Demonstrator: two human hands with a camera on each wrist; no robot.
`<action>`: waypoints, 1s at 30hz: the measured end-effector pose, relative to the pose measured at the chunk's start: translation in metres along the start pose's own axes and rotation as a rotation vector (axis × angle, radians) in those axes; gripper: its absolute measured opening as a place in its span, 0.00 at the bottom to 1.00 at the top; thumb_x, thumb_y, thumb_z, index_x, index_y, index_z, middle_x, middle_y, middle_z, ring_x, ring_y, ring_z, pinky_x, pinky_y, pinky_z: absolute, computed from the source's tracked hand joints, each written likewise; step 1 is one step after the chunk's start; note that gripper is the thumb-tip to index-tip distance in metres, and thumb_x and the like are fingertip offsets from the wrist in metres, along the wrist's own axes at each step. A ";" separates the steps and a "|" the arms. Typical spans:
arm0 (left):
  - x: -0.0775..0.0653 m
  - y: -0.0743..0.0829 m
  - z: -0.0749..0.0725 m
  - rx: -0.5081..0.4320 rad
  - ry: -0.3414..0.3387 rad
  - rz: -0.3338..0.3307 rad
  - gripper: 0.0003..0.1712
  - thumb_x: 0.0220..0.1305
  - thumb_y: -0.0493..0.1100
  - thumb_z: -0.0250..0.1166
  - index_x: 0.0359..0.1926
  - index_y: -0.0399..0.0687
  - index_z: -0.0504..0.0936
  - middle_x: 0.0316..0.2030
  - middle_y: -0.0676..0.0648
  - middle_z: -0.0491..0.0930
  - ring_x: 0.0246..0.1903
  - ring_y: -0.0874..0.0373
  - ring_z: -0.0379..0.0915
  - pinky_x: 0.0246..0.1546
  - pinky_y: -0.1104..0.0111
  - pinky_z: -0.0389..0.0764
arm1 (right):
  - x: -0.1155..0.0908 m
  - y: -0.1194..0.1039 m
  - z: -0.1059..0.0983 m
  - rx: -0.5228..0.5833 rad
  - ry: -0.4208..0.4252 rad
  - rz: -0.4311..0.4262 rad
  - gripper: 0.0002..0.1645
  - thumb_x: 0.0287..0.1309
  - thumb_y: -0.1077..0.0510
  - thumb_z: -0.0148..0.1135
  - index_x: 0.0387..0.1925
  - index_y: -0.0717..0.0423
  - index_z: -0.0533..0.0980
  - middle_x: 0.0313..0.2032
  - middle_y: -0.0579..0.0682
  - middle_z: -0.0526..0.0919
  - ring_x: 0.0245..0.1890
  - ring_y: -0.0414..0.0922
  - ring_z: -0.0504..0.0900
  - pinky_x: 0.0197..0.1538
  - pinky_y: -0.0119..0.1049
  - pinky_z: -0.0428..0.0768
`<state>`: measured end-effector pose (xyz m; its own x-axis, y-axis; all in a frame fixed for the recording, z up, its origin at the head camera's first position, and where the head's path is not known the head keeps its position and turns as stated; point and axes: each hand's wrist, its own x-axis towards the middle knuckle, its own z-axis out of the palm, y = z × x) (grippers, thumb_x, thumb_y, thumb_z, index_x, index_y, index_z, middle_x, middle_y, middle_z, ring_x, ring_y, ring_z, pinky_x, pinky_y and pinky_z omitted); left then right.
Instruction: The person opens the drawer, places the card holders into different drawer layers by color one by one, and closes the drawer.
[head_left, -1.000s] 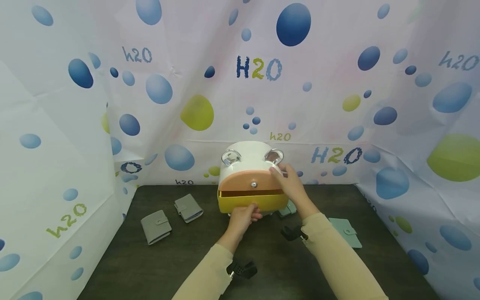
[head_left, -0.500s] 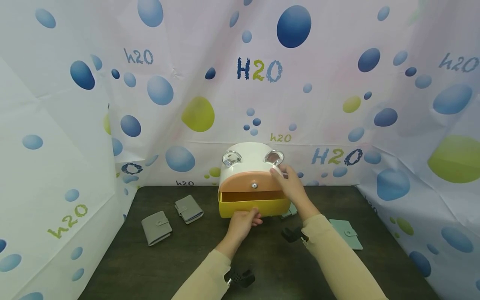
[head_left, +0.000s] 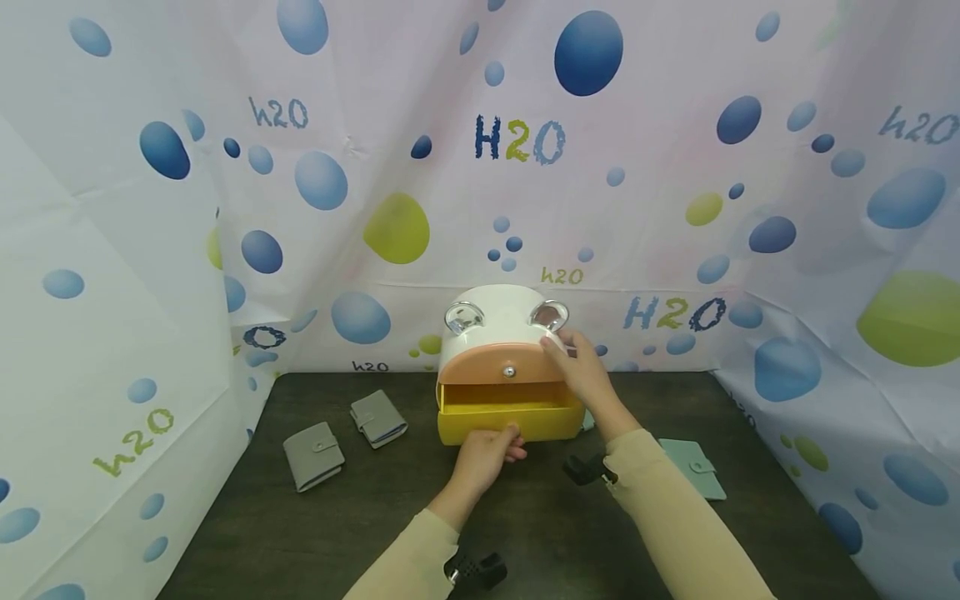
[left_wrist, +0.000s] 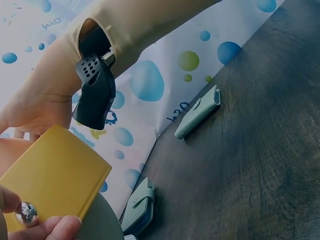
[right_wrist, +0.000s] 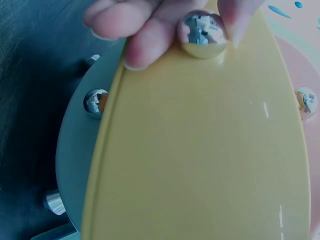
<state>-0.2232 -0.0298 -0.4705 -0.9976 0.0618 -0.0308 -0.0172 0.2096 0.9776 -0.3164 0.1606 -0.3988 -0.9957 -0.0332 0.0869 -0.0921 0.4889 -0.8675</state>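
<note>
A small animal-shaped drawer box with a white top [head_left: 498, 304] stands at the table's back, two shiny ears on it. Its yellow drawer [head_left: 517, 423] is pulled out and shows a hollow inside. My left hand [head_left: 480, 462] pinches the drawer's silver knob [right_wrist: 202, 34], which shows between the fingers in both wrist views. My right hand [head_left: 585, 373] rests on the box's upper right corner, thumb at the edge of the orange drawer front [head_left: 480, 365]; its other fingertips are partly hidden. The orange drawer is closed.
Two grey wallets [head_left: 313, 456] lie on the dark table [head_left: 360, 533] at left. A mint green wallet [head_left: 692, 468] lies at right, and another green one [head_left: 588, 420] is mostly hidden behind the drawer. Printed cloth [head_left: 480, 200] surrounds the table.
My left hand has drawn the yellow drawer further out toward me, so more of its inside shows. My right hand has stayed on the box.
</note>
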 end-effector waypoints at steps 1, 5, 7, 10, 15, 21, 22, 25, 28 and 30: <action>-0.001 0.000 0.000 -0.003 -0.002 0.000 0.25 0.72 0.53 0.59 0.32 0.38 0.91 0.25 0.45 0.87 0.32 0.45 0.86 0.39 0.54 0.85 | 0.000 0.000 0.000 -0.001 -0.001 0.001 0.52 0.63 0.24 0.51 0.70 0.59 0.62 0.71 0.64 0.63 0.68 0.63 0.65 0.68 0.60 0.64; -0.002 -0.002 0.000 -0.026 -0.007 -0.004 0.25 0.72 0.53 0.59 0.32 0.37 0.91 0.24 0.45 0.87 0.33 0.42 0.86 0.40 0.51 0.84 | 0.000 -0.001 -0.001 0.005 -0.005 0.003 0.52 0.63 0.24 0.52 0.70 0.59 0.62 0.71 0.63 0.62 0.68 0.63 0.65 0.68 0.60 0.64; -0.003 -0.002 0.000 -0.028 -0.010 -0.002 0.25 0.72 0.53 0.59 0.31 0.37 0.91 0.24 0.45 0.87 0.31 0.45 0.86 0.40 0.52 0.84 | -0.001 -0.001 -0.002 0.007 -0.011 0.006 0.52 0.63 0.24 0.52 0.71 0.59 0.62 0.71 0.63 0.62 0.69 0.63 0.64 0.68 0.61 0.64; -0.005 -0.003 0.000 -0.029 -0.015 0.005 0.25 0.72 0.52 0.60 0.31 0.36 0.90 0.24 0.45 0.87 0.30 0.48 0.86 0.38 0.54 0.85 | -0.001 -0.001 -0.003 0.001 -0.022 0.013 0.52 0.63 0.24 0.52 0.71 0.58 0.61 0.71 0.63 0.62 0.69 0.63 0.63 0.69 0.61 0.63; -0.008 -0.003 -0.001 -0.024 -0.025 0.002 0.25 0.72 0.52 0.59 0.32 0.36 0.90 0.25 0.44 0.87 0.29 0.50 0.86 0.36 0.58 0.85 | 0.001 -0.001 -0.005 -0.017 -0.040 0.026 0.53 0.62 0.22 0.51 0.72 0.56 0.60 0.72 0.61 0.61 0.70 0.62 0.63 0.69 0.61 0.62; -0.012 -0.003 -0.001 -0.036 -0.036 0.007 0.25 0.72 0.52 0.59 0.32 0.35 0.90 0.25 0.44 0.87 0.33 0.41 0.85 0.40 0.51 0.84 | 0.001 -0.001 -0.008 -0.003 -0.056 0.026 0.53 0.63 0.24 0.52 0.72 0.58 0.59 0.72 0.62 0.61 0.70 0.62 0.62 0.70 0.60 0.62; -0.013 -0.003 -0.001 -0.036 -0.037 0.008 0.25 0.72 0.52 0.59 0.32 0.35 0.90 0.25 0.44 0.87 0.33 0.40 0.85 0.40 0.51 0.85 | 0.001 -0.001 -0.008 -0.001 -0.059 0.025 0.53 0.63 0.25 0.52 0.72 0.59 0.60 0.72 0.62 0.61 0.71 0.62 0.62 0.70 0.60 0.62; -0.014 -0.003 -0.001 -0.037 -0.039 0.011 0.25 0.72 0.51 0.59 0.31 0.35 0.90 0.26 0.44 0.87 0.34 0.39 0.85 0.39 0.53 0.85 | 0.000 -0.001 -0.009 0.003 -0.066 0.026 0.52 0.63 0.25 0.52 0.72 0.58 0.59 0.72 0.62 0.61 0.71 0.62 0.62 0.70 0.60 0.62; -0.016 -0.004 -0.001 -0.039 -0.040 0.021 0.25 0.72 0.51 0.59 0.30 0.34 0.90 0.27 0.44 0.88 0.34 0.39 0.85 0.37 0.55 0.85 | 0.000 -0.001 -0.009 0.008 -0.070 0.027 0.52 0.64 0.25 0.52 0.72 0.59 0.59 0.72 0.62 0.61 0.70 0.61 0.62 0.70 0.60 0.62; -0.016 -0.005 -0.001 -0.039 -0.042 0.027 0.25 0.72 0.50 0.60 0.30 0.34 0.90 0.28 0.44 0.88 0.33 0.40 0.85 0.36 0.58 0.85 | 0.000 -0.002 -0.009 0.011 -0.072 0.030 0.52 0.63 0.26 0.53 0.72 0.59 0.59 0.72 0.62 0.61 0.70 0.61 0.63 0.69 0.60 0.63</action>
<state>-0.2070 -0.0332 -0.4741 -0.9941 0.1079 -0.0124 0.0060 0.1692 0.9856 -0.3159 0.1680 -0.3927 -0.9963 -0.0817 0.0259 -0.0622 0.4814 -0.8743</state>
